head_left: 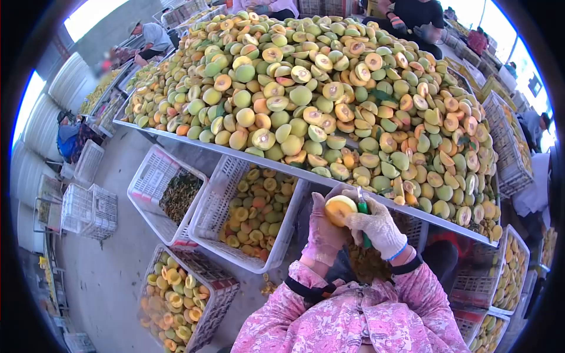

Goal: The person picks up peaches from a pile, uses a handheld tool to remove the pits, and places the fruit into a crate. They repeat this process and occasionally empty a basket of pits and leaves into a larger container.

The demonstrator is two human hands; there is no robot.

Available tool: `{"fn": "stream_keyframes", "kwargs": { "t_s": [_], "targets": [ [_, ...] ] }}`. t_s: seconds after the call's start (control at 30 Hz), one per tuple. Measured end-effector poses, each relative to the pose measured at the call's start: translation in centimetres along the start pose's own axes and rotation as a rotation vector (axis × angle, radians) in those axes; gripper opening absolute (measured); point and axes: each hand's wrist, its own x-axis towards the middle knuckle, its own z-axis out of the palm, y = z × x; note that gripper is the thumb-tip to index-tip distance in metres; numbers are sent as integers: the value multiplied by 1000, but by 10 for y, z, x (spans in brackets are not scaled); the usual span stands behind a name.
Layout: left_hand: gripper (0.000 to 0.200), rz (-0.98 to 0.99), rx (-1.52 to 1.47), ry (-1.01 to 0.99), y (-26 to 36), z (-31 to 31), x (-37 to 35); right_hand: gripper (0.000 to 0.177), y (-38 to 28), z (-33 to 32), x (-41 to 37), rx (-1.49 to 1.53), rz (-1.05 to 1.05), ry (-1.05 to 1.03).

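My left hand (327,235), in a stained pinkish glove, holds a halved fruit (340,210) with its orange cut face up. My right hand (376,228), in a white knit glove, is closed around a green-handled tool (364,213) right beside the fruit, its fingers close to the fruit's edge. Both hands are just in front of the metal rim (306,174) of a table heaped with halved green and orange fruit (300,96). The tool's tip is hard to make out.
A crate (276,254) of fruit halves stands left of my hands, beside a crate (154,176) with dark scraps. Another full crate (219,294) is nearer me. More crates (511,265) stand at right. People work beyond the table, including one in black (419,15).
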Motion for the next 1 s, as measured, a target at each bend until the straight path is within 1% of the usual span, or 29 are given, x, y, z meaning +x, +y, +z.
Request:
{"fn": "stream_keyframes", "kwargs": {
  "t_s": [0.03,0.07,0.1,0.2,0.23,0.27,0.33,0.4,0.47,0.6,0.63,0.73,0.83,0.93,1.0],
  "targets": [
    [58,34,35,76,1,-3,-5,54,12,-5,6,-476,-283,115],
    [56,56,71,151,1,-9,-9,51,12,-4,7,-956,-554,245],
    [56,58,109,152,4,-19,-12,47,6,-5,-1,-908,-470,269],
    [51,115,174,209,8,-5,-20,46,-11,-2,-22,-1044,-411,256],
    [51,136,235,213,9,-5,-20,47,-15,0,-26,-1103,-317,195],
    [50,160,296,215,9,-2,-20,48,-9,-2,-28,-1122,-294,149],
    [52,179,367,239,6,4,-20,45,-4,2,-29,-1321,-193,144],
    [52,217,435,264,3,9,-18,33,8,3,-28,-1373,-301,185],
    [54,220,488,223,1,6,-15,31,22,2,-23,-1377,-326,209],
    [55,203,580,249,-2,4,-11,32,40,-2,-11,-1392,-263,239],
    [55,201,606,263,-3,4,-10,31,41,-2,-9,-1373,-228,239],
    [57,186,716,232,-3,6,-10,32,41,-6,-3,-1282,-208,243],
    [58,167,673,202,0,2,-3,33,48,-12,8,-1169,-227,262],
    [59,160,777,212,2,-1,2,34,55,-17,18,-1164,-243,261],
    [57,188,878,217,3,-3,4,33,53,-17,20,-1176,-195,250]
  ]
}}
